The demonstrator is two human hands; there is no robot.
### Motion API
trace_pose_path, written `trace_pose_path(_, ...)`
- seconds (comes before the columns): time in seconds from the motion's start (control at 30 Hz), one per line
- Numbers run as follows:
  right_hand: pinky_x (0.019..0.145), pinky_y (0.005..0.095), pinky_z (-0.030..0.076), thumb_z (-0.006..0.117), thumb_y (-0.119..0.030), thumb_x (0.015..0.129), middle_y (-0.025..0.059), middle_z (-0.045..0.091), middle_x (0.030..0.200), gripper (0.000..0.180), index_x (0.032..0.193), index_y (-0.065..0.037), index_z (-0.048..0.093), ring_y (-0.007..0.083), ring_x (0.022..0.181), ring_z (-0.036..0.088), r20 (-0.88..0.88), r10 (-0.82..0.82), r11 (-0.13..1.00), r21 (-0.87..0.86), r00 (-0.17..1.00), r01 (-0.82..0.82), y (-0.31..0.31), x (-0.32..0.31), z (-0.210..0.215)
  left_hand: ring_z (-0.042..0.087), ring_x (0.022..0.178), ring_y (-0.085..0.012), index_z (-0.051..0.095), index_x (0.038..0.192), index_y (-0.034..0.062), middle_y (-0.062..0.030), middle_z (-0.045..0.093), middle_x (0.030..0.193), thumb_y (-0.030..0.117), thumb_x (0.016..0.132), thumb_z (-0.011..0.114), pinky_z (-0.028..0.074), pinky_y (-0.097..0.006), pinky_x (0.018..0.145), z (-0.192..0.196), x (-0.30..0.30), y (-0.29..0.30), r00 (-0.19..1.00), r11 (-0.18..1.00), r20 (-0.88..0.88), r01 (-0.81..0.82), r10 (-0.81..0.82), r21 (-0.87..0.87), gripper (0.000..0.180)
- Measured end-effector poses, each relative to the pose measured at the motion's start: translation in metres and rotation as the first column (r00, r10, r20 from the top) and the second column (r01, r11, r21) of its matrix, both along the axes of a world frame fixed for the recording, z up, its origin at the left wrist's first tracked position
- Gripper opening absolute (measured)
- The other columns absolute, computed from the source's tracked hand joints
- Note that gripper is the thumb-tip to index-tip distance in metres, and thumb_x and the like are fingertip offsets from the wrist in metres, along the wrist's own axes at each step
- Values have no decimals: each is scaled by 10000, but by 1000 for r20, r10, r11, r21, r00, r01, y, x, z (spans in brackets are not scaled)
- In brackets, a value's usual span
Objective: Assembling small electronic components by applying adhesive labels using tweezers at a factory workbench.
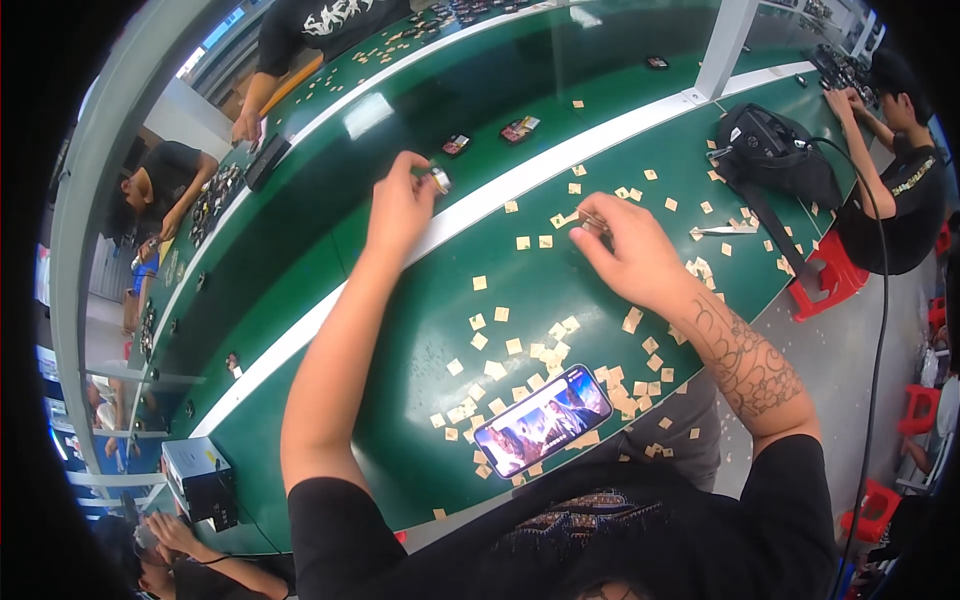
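Over the inner edge of the green belt (pixel 330 215), my left hand (pixel 402 208) is closed on a small white-and-dark part (pixel 440 181) at its fingertips; its exact kind is too small to tell. My right hand (pixel 635 250) hovers over the green table (pixel 420 330), thumb and fingers pinched together. Something thin and small seems to be between them, but I cannot make it out. Small tan squares (pixel 480 283) lie scattered below and around the right hand. Two small dark parts, one nearer (pixel 456 145) and one farther right (pixel 520 130), sit on the belt.
A phone (pixel 545 420) with a lit screen lies among the squares near me. At right are a pointed silver tool (pixel 725 231), a black bag (pixel 775 150) and a dark cable (pixel 882 300). A white rail (pixel 520 190) divides table from belt. Other people work around the line.
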State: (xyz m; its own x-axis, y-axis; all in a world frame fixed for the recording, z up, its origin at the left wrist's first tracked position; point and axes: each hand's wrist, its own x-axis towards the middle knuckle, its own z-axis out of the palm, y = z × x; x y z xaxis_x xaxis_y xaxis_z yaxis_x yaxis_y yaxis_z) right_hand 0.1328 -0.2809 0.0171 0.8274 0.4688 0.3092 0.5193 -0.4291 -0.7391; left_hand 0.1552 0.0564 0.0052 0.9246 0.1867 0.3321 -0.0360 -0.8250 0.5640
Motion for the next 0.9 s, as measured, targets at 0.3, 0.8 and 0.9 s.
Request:
trace_pose_path(0.3,763,470,548,619,-121,1047,164,696,952,108,1021,-20,646,408,861,684,187,-46,997,61,981,35,-18,18,-28,646,1225,-410,646,1362,146,-187,662,1267,284,930,787,545,-535,989,12,84,-61,981,838,88,101,-175,536,475)
trace_pose_path(0.8,786,376,528,671,-6,999,128,655,983,144,1123,-29,741,302,877,654,254,243,965,38,936,-261,-18,13,-22,714,1063,-318,576,1472,85,-159,718,1153,84,844,866,573,-424,980,5,-55,-92,838,841,-60,541,-542,-35,692)
trace_pose_path(0.9,799,353,507,665,32,982,99,640,971,161,1114,-4,750,253,894,625,99,434,899,13,895,-438,-6,-8,-10,698,1121,-309,565,1497,114,-145,677,1212,62,831,874,573,-425,990,5,-104,-89,843,852,-122,516,-524,-90,736)
